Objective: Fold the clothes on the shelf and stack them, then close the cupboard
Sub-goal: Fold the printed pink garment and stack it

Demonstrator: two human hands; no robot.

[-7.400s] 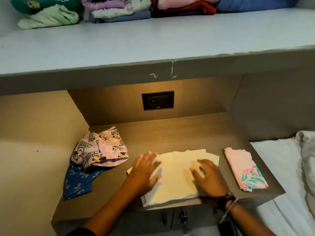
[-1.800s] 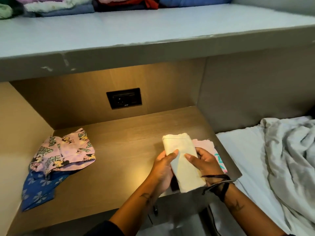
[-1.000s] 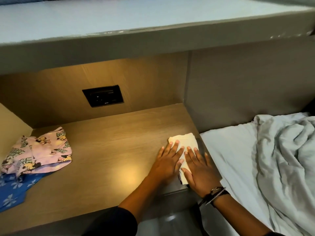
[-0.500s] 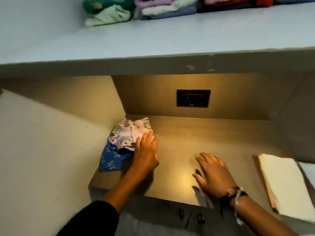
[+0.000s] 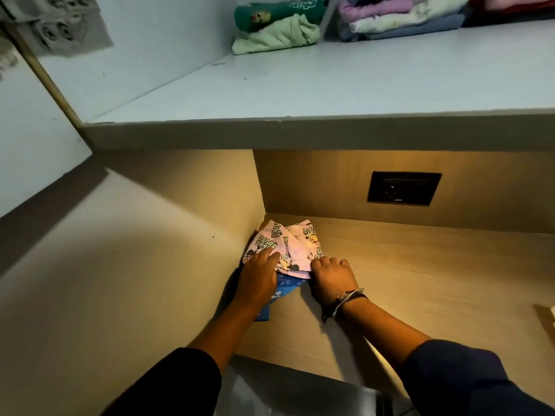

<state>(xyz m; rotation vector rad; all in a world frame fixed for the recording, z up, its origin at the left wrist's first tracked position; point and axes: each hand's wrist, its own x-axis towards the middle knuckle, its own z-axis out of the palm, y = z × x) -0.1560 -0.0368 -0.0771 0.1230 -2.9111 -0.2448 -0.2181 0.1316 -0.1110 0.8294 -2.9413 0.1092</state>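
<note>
A pink cartoon-print garment (image 5: 295,246) lies crumpled in the back left corner of the lit wooden shelf (image 5: 420,280), on top of a blue flower-print garment (image 5: 283,291). My left hand (image 5: 259,273) grips the pink garment's near left edge. My right hand (image 5: 330,276) has its fingers curled on the garment's near right edge. A corner of the folded cream cloth (image 5: 545,318) shows at the far right edge of the shelf.
A grey upper shelf (image 5: 330,94) juts out above and carries folded stacks: a green pile (image 5: 279,28) and a purple, white and blue pile (image 5: 399,18). A black socket plate (image 5: 404,192) sits in the back wall. A side panel (image 5: 135,265) closes the left.
Both hands moved left from the bare shelf onto the pink garment and closed on its near edge. The view swung left, so the cream cloth is almost out of frame.
</note>
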